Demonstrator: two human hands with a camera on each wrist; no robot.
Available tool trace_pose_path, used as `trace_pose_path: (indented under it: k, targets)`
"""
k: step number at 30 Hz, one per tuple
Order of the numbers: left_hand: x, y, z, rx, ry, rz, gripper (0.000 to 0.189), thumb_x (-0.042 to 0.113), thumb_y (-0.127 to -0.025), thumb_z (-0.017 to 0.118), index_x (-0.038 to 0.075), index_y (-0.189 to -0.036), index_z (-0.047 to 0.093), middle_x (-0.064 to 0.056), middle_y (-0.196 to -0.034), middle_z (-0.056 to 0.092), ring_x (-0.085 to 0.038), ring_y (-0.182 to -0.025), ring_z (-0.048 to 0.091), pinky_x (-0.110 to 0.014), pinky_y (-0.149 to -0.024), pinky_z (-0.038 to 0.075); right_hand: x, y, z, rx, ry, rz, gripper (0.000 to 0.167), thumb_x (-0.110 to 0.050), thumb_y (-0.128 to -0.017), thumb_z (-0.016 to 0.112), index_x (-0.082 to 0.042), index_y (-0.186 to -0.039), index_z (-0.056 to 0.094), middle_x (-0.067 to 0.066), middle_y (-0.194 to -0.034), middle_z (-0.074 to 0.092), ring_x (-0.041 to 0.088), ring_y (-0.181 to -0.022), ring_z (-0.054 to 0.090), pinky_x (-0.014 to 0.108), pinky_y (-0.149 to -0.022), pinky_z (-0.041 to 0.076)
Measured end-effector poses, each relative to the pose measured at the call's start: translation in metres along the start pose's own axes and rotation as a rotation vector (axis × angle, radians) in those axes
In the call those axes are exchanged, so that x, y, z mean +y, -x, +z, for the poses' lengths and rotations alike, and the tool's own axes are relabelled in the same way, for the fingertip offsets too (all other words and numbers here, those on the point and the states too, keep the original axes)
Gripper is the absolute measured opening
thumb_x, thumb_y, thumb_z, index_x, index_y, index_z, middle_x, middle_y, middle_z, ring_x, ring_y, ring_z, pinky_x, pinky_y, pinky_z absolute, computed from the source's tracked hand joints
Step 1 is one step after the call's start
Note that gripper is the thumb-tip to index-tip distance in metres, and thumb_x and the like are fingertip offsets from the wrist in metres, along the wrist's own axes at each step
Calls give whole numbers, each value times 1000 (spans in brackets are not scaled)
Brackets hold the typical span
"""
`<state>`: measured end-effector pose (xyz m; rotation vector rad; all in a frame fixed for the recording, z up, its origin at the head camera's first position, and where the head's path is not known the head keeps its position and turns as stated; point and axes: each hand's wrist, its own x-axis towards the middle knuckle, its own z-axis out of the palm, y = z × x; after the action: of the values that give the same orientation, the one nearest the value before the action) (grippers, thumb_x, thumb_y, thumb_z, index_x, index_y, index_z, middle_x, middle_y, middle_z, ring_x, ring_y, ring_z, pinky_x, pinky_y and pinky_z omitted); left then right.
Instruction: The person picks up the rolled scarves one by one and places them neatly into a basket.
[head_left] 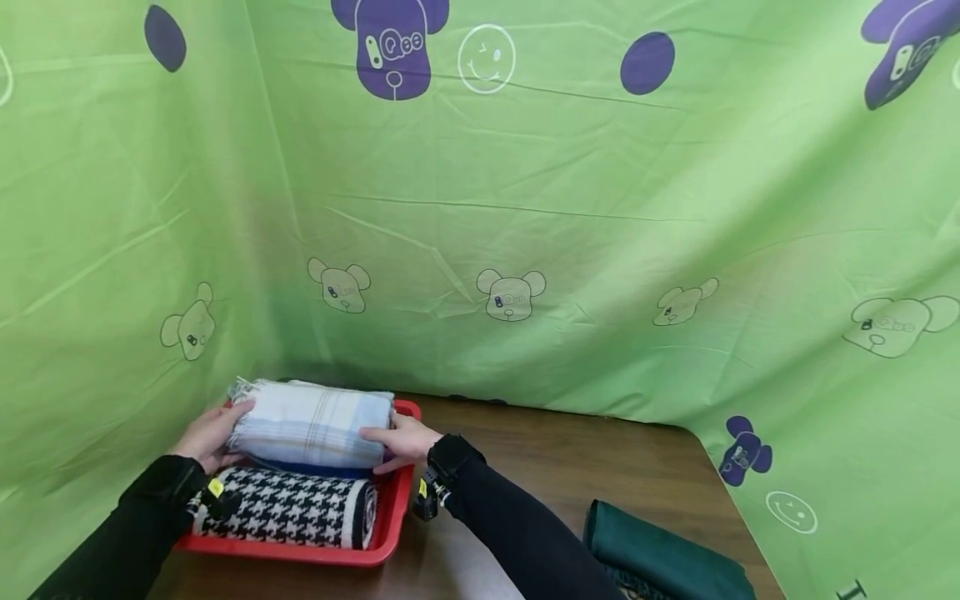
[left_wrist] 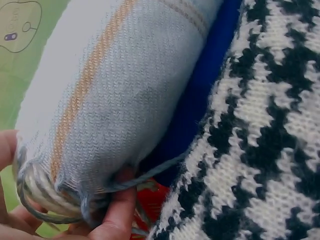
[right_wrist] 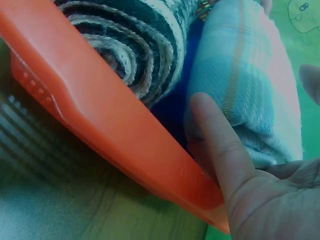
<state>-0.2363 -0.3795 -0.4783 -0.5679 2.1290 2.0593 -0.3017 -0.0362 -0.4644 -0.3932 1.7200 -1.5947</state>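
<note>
A folded white and light-blue plaid scarf (head_left: 315,421) with a fringed end lies at the back of a red plastic basket (head_left: 392,521). My left hand (head_left: 212,435) holds its fringed left end, the fingers among the loose strands in the left wrist view. At the other end, my right hand (head_left: 408,439) grips the scarf from the side, inside the basket's right rim. In front of it lies a rolled black-and-white houndstooth scarf (head_left: 288,504), its spiral end facing right. Dark blue fabric (left_wrist: 197,90) shows between the two scarves.
The basket stands on a brown wooden table (head_left: 540,467), near its left back corner. A folded dark green cloth (head_left: 667,550) lies at the front right. Green printed curtains (head_left: 480,200) hang close behind and on both sides.
</note>
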Motion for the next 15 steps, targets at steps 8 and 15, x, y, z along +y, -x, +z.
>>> trace_pose_path:
  k: [8,15]
  targets:
    - [-4,2,3,39,-160,-8,74,47,-113,45,-18,-146,28,-36,-132,48,-23,-102,63,-42,-88,64,1,-2,3,25,48,24,41,-20,-108,65,0,-141,51,16,-123,61,43,-122,65,57,-96,60]
    - [-6,-4,2,66,-213,-5,71,46,-111,44,-18,-141,34,-39,-131,47,-24,-98,63,-38,-80,65,-2,-3,2,24,74,29,42,-21,-108,64,0,-143,51,17,-124,63,45,-122,66,57,-97,59]
